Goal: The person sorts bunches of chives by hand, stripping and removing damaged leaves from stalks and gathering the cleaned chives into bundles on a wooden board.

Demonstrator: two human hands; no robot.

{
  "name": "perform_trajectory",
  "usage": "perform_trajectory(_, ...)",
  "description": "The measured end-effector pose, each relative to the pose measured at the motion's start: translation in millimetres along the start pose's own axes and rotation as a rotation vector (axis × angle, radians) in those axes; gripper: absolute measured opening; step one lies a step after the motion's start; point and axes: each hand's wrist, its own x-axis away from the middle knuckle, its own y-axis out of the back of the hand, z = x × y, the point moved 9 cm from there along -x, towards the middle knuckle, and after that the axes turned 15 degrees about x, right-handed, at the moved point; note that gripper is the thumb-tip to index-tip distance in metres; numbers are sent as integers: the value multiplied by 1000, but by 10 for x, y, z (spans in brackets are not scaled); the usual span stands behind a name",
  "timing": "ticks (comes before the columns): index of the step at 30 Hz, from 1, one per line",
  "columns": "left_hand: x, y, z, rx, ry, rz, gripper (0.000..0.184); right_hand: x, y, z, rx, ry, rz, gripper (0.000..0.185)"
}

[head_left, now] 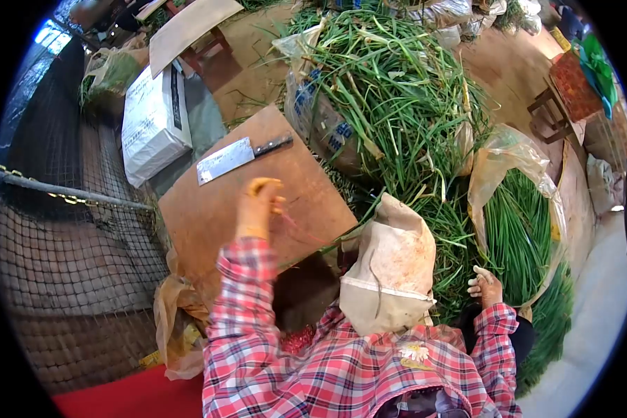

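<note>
My left hand (259,205) is raised above the brown board (292,202), its fingers curled and a little blurred, with yellow-orange wrapping on them. A thin reddish strand (290,224) trails from these fingers toward the board's near edge. Beyond the hand, a cleaver (228,160) with a black handle lies flat on the board. My right hand (488,286) hovers low by my right leg, fingers loosely bent and apart, with pale coverings on the fingertips; nothing shows in it. Beside it stands an opened plastic bag (512,150) of long green chives (514,233).
A large heap of loose green stalks (397,97) spreads ahead of me. A beige cloth (390,265) covers my knee. At left are a white package (157,118), netting (76,258) and a metal pole (70,188). A low stool (554,115) stands at far right.
</note>
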Motion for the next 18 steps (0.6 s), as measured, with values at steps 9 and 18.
perform_trajectory(9,-1374,422,43,-377,-208,-264,14,113,-81,-44,12,-42,34,30)
perform_trajectory(18,-1529,572,84,-315,-215,-191,48,209,163,-265,-43,-82,-51,28)
